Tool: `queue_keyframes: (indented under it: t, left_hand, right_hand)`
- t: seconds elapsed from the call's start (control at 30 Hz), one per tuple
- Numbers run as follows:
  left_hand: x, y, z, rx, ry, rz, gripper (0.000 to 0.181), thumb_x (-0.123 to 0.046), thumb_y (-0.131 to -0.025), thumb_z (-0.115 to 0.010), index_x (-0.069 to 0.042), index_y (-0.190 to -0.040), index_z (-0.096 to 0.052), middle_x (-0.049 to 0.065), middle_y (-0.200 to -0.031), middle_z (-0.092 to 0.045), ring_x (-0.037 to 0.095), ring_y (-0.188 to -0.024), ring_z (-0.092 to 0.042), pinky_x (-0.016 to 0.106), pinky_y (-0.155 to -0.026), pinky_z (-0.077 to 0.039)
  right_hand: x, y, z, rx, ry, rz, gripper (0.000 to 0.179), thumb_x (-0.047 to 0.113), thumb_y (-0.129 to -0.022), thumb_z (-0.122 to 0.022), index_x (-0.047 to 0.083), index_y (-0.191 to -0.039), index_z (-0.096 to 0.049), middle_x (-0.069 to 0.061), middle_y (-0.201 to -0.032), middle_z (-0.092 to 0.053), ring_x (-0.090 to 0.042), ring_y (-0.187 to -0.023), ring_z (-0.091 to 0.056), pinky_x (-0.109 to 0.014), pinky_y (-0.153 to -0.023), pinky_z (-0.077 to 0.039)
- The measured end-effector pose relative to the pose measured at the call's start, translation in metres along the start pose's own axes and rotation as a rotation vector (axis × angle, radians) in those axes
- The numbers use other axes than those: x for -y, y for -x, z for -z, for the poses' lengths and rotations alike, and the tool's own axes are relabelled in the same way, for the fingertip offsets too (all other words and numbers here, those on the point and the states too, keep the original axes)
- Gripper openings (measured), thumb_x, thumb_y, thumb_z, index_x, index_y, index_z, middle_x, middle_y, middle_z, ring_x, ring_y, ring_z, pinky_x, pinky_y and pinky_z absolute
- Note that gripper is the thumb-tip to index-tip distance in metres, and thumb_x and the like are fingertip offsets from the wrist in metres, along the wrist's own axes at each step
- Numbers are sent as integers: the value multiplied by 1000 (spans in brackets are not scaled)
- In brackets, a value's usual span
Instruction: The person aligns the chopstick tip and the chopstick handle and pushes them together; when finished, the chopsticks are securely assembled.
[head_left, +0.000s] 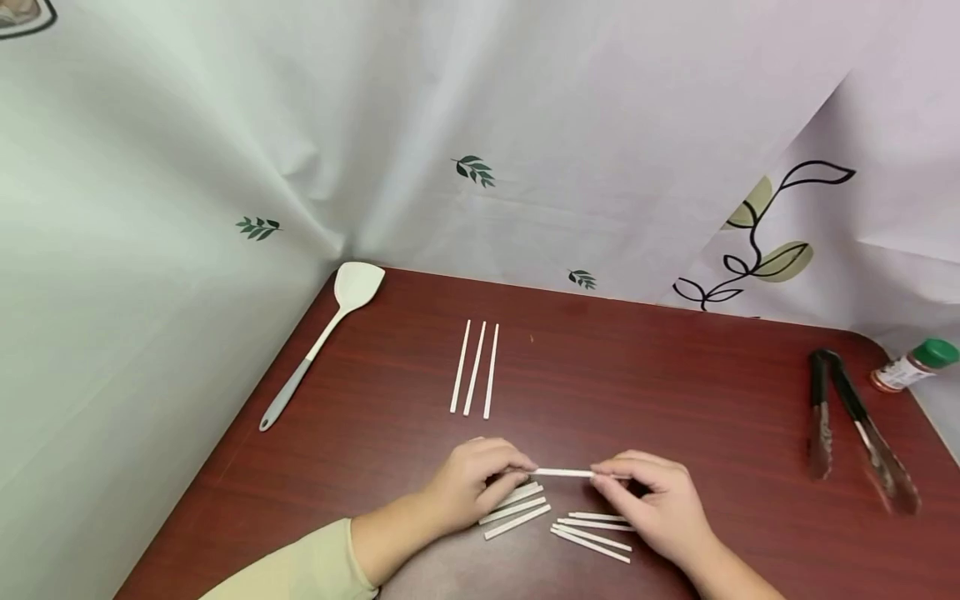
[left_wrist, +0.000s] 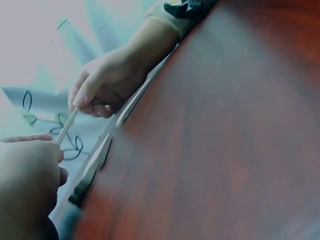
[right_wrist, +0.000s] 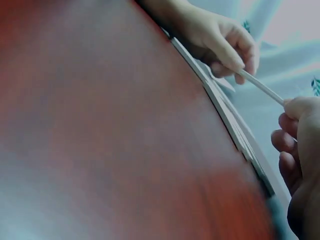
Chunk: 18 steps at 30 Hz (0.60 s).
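Note:
A thin white stick (head_left: 564,472) is held level between both hands, one end in each. My left hand (head_left: 474,483) pinches its left end between thumb and fingers, while my right hand (head_left: 660,500) pinches the right end. In the right wrist view the stick (right_wrist: 262,88) spans the gap between the two hands, raised over the table. Several more white sticks (head_left: 517,522) lie under and beside the left hand, partly covered by it. Another loose group of white sticks (head_left: 592,542) lies by the right hand. Farther back, three white sticks (head_left: 472,367) lie side by side, nearly parallel.
A white spatula (head_left: 358,285) with a grey handle lies along the left edge of the reddish-brown table (head_left: 637,375). Metal tongs (head_left: 862,425) with black handles rest at the right, near a green-capped spice jar (head_left: 903,371). A patterned cloth (head_left: 525,125) hangs behind.

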<state>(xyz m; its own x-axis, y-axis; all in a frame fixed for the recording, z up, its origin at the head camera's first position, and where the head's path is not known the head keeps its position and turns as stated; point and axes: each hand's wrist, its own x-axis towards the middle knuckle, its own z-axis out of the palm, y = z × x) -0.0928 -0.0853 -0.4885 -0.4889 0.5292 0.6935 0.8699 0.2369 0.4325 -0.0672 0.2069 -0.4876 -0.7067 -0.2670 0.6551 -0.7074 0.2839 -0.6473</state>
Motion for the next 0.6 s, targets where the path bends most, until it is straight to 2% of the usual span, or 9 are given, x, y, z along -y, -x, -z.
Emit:
queue_keyframes:
  t: [0.13, 0.27, 0.37, 0.43, 0.5, 0.6]
  left_hand:
    - [11, -1, 5, 45, -10, 31, 21, -2, -98, -71, -14, -115, -76, -5, -105, -75, 4, -97, -70, 24, -89, -55]
    - [18, -1, 8, 58, 48, 97, 20, 1, -98, -71, -14, -109, -79, -7, -103, -76, 3, -96, -70, 21, -87, -56]
    - [19, 0, 8, 85, 113, 171, 19, -1, -98, -70, -15, -106, -81, -9, -102, -76, 1, -93, -68, 18, -82, -54]
    - [19, 1, 8, 114, 137, 202, 20, -2, -98, -70, -15, -108, -81, -9, -103, -76, -2, -93, -66, 17, -81, -53]
    - [19, 1, 8, 144, 159, 215, 22, -1, -96, -71, -14, -111, -80, -8, -104, -76, -3, -90, -64, 16, -79, -52]
    - [18, 1, 8, 178, 169, 212, 29, 2, -91, -71, -12, -116, -79, -5, -107, -76, -4, -86, -61, 14, -77, -51]
  right_hand:
    - [-8, -9, 4, -18, 19, -208, 27, -9, -82, -86, 15, -96, -83, -4, -89, -79, -5, -81, -72, -17, -71, -53]
    - [-14, -21, 1, -61, -60, -371, 21, -12, -85, -82, 6, -97, -81, -4, -86, -78, -5, -76, -72, -18, -68, -55]
    - [-20, -30, -5, -98, -152, -465, 16, -12, -87, -80, -5, -102, -77, -6, -84, -77, -8, -73, -72, -20, -66, -57]
    - [-23, -37, -8, -110, -197, -515, 20, -11, -89, -78, -11, -109, -73, -7, -84, -76, -9, -72, -72, -22, -66, -58]
    - [-26, -44, -11, -120, -237, -562, 30, -10, -91, -77, -14, -119, -66, -7, -84, -75, -10, -70, -71, -22, -66, -57]
    - [-29, -53, -16, -140, -277, -629, 44, -7, -93, -77, -13, -132, -56, -5, -82, -74, -11, -66, -66, -21, -62, -54]
